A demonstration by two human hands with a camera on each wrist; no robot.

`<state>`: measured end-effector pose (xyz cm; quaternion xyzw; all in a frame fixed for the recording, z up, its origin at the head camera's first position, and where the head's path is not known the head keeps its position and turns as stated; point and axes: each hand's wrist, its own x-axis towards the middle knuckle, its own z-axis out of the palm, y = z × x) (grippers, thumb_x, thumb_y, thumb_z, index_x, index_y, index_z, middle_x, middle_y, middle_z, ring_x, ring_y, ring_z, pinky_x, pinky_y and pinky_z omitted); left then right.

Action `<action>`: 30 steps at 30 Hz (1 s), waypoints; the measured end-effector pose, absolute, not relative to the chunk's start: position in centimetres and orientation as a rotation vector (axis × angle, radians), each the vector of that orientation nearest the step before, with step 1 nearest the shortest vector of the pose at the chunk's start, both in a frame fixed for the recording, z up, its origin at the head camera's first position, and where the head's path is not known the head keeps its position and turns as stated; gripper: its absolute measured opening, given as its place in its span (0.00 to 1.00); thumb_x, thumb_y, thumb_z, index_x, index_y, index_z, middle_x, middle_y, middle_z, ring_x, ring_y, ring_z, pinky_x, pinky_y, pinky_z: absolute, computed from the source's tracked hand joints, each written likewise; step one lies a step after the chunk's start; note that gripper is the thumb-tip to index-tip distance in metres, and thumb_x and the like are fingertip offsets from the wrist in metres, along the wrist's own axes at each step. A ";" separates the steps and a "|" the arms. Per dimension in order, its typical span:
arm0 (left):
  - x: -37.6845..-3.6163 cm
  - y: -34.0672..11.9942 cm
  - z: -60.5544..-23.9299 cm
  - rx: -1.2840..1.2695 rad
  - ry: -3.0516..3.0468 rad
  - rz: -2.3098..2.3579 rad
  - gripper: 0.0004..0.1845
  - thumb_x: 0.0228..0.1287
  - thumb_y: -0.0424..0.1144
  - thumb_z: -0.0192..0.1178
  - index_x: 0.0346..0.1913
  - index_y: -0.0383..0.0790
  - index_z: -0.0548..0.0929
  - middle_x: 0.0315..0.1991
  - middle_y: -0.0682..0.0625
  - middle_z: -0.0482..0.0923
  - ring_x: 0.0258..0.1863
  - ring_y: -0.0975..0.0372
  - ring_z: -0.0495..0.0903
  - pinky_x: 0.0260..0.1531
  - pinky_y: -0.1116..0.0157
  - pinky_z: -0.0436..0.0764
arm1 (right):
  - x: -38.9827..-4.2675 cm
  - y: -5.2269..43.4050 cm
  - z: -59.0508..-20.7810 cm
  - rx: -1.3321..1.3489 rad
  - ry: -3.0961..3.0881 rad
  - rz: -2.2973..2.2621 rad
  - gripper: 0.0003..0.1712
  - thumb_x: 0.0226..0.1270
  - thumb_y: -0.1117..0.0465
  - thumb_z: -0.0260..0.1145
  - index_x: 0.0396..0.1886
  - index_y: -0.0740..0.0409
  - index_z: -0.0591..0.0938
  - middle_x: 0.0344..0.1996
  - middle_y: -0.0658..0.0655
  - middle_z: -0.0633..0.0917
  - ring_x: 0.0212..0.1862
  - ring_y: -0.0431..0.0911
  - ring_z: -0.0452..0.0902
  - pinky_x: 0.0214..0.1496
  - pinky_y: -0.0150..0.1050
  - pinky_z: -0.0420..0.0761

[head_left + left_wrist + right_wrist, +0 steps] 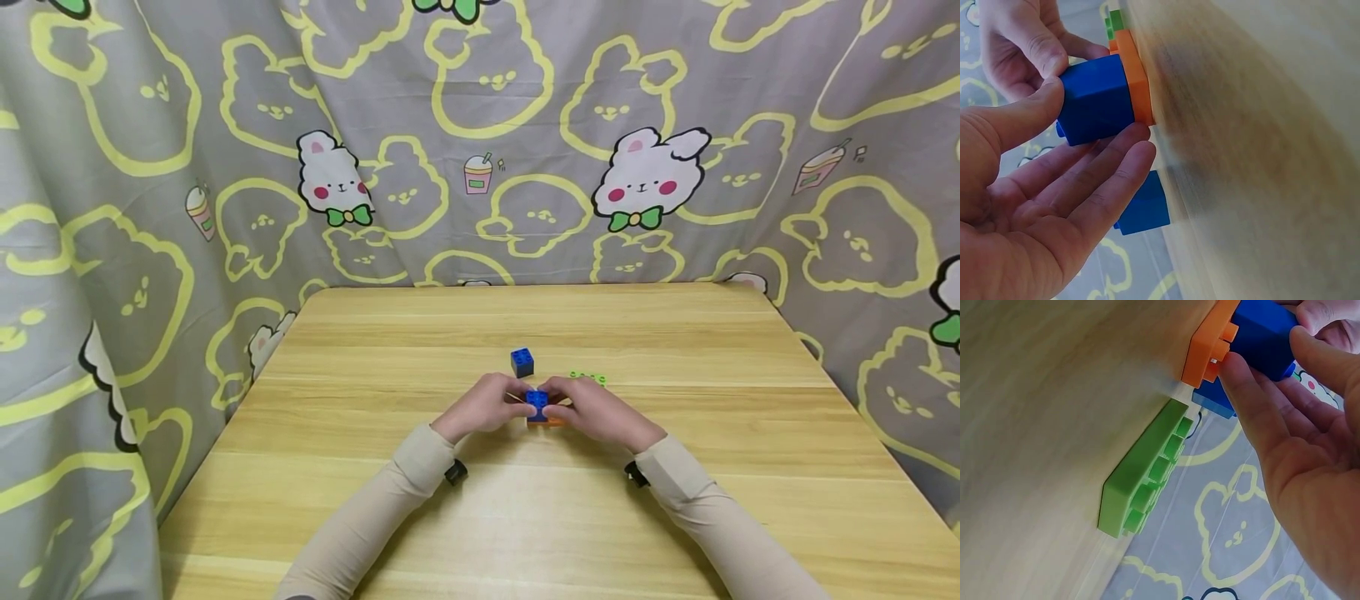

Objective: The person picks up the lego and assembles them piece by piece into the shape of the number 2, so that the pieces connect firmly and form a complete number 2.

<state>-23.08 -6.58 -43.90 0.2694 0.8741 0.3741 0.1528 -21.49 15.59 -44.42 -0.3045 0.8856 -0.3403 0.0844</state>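
Observation:
A blue toy building block (536,406) sits on one end of a flat orange brick (1136,78), which lies on the table. My left hand (483,406) grips the blue block from the left, its thumb on the near side and fingers around the far side. From the right, my right hand (596,410) holds the same block between thumb and fingers. In the right wrist view the orange brick's bare studs show beside the right fingertips. Both hands partly cover the block and the brick.
A second blue block (522,362) stands on the table just beyond the hands. A flat green brick (1141,472) lies past the right hand, partly hidden in the head view. The wooden table (375,333) meets a patterned grey curtain (525,108) behind and at the sides.

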 end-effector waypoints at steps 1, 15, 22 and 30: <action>-23.1 -6.6 -43.9 0.774 2.507 1.073 0.11 0.71 0.38 0.66 0.51 0.36 0.88 0.44 0.48 0.89 0.33 0.64 0.77 0.33 0.71 0.74 | -21.5 15.6 -44.4 -0.911 2.641 -1.018 0.15 0.77 0.60 0.64 0.58 0.61 0.82 0.50 0.57 0.88 0.53 0.50 0.86 0.56 0.47 0.84; -23.1 -6.4 -43.9 0.772 2.516 1.078 0.11 0.70 0.37 0.67 0.51 0.36 0.88 0.44 0.46 0.89 0.36 0.64 0.80 0.37 0.70 0.78 | -21.4 15.6 -44.3 -0.898 2.643 -1.024 0.15 0.76 0.62 0.65 0.57 0.61 0.82 0.49 0.56 0.89 0.53 0.49 0.86 0.56 0.46 0.84; -23.0 -6.4 -43.8 0.774 2.522 1.053 0.13 0.70 0.37 0.67 0.53 0.35 0.88 0.45 0.46 0.89 0.37 0.65 0.81 0.39 0.69 0.79 | -21.3 15.5 -44.2 -0.895 2.640 -1.018 0.16 0.75 0.62 0.65 0.58 0.62 0.82 0.50 0.56 0.88 0.53 0.49 0.86 0.55 0.45 0.84; -22.9 -6.5 -43.6 0.766 2.527 1.034 0.13 0.70 0.38 0.67 0.52 0.36 0.88 0.45 0.47 0.89 0.37 0.65 0.80 0.39 0.69 0.79 | -21.4 15.6 -44.1 -0.848 2.624 -0.996 0.19 0.76 0.58 0.66 0.62 0.60 0.81 0.53 0.54 0.87 0.54 0.47 0.85 0.57 0.45 0.84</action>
